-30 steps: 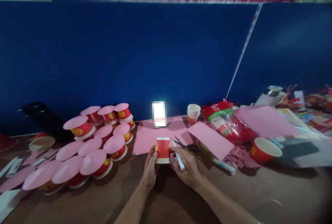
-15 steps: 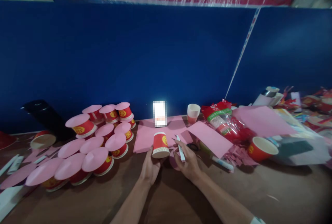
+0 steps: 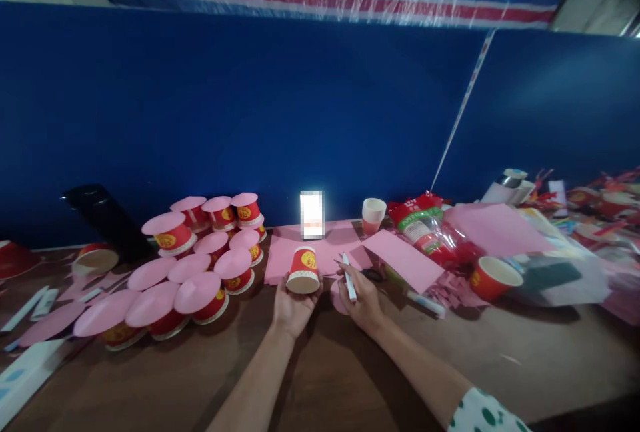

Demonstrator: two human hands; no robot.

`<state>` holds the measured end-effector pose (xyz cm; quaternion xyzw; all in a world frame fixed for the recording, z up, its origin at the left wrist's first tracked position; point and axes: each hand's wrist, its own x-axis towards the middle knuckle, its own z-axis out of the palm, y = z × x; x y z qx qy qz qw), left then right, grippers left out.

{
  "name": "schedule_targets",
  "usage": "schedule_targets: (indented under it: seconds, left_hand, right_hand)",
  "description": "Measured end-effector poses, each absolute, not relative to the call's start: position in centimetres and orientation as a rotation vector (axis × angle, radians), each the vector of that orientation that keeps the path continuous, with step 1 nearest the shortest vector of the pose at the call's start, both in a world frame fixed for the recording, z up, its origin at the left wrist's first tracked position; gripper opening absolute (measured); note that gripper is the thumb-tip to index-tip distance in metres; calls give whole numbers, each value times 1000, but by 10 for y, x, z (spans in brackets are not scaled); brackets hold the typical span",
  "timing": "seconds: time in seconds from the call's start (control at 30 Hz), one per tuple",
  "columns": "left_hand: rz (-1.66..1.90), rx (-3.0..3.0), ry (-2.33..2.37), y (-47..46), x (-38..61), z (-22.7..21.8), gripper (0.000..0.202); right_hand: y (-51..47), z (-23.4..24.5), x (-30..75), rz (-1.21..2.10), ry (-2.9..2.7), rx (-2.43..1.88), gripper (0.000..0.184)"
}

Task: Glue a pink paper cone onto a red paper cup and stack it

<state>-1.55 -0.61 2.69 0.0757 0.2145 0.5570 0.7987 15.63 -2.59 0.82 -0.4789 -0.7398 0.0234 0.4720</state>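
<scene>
My left hand (image 3: 290,309) is closed around a red paper cup (image 3: 303,270), held upside down and tilted, with its open rim facing me. My right hand (image 3: 361,299) grips a white glue stick or pen (image 3: 348,277) and rests on a small pink paper disc (image 3: 335,295) on the brown table (image 3: 320,379). Black scissors (image 3: 373,275) lie just behind my right hand on pink paper sheets (image 3: 320,255).
Several upturned red cups topped with pink discs (image 3: 200,265) crowd the left. A lit phone (image 3: 312,215) leans on the blue wall. A white cup (image 3: 373,215), a red plastic bag (image 3: 425,232), an open red cup (image 3: 493,277) and craft clutter lie at the right.
My left hand has tipped the red cup from upright to tilted, rim toward me, and shifted it slightly left. My right hand moved off the cup onto the pink disc.
</scene>
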Motion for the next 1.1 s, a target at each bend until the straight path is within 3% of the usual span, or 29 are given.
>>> schedule_targets:
  seconds: [0.3,0.6,0.8,1.1]
  left_hand:
    - [1400,399,611,-14,-14,30,20]
    - [1431,839,818,-29,-6,49,31]
    - [1354,1305,1207,-42,-33,52,61]
    - [1230,1901,1483,-43,-104,18,64]
  right_hand:
    - [-37,26,169,335,-1614,-1093,27]
    - [-79,24,215,71,-2007,-1380,30]
    - [-98,20,226,12,-2197,-1500,51]
    - [-118,24,237,94,-2185,-1696,72]
